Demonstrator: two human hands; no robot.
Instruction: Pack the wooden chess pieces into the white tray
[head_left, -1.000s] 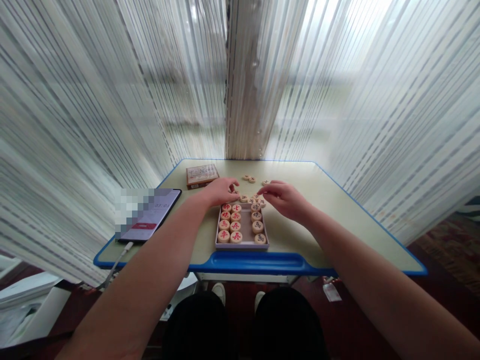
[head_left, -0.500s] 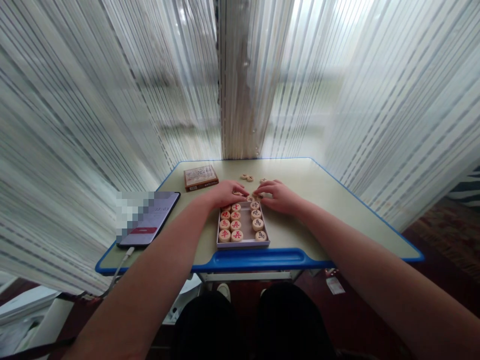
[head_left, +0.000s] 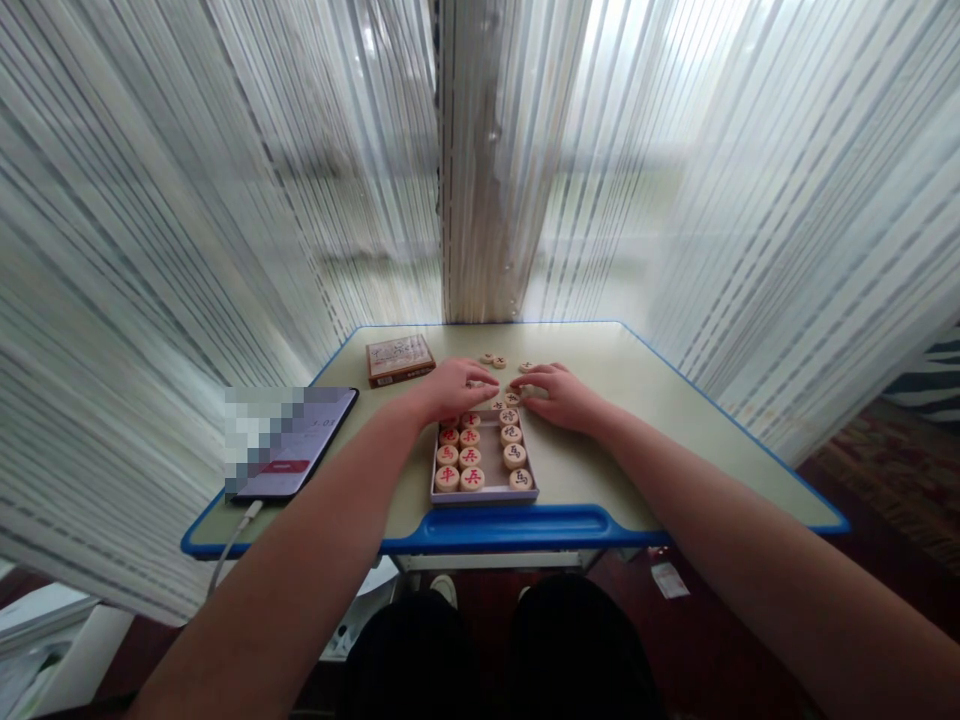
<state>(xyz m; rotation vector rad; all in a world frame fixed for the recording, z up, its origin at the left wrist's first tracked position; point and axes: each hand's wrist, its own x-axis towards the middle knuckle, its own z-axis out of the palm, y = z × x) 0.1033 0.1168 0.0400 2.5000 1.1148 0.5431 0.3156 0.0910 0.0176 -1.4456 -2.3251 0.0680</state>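
A shallow light-coloured box stands near the front edge of the desk. Inside, two columns of red-marked Chinese chess pieces fill its left side. Black-marked Chinese chess pieces line the right side, with a bare strip between. My left hand hovers at the box's far left corner, fingers stretched and thumb apart, hiding what lies under it. Just beyond the far right corner is my right hand, its fingers spread beside a loose black-marked piece. Another loose piece lies between the hands.
Several more loose pieces lie farther back on the desk. A brown patterned box is at the back left. On the left lies a phone with a white charging cable. Curtains hang behind the desk.
The loose pieces between my hands have shifted slightly relative to each other. Both hands stay almost in place. The view has tilted slightly, so the desk sits a little lower.
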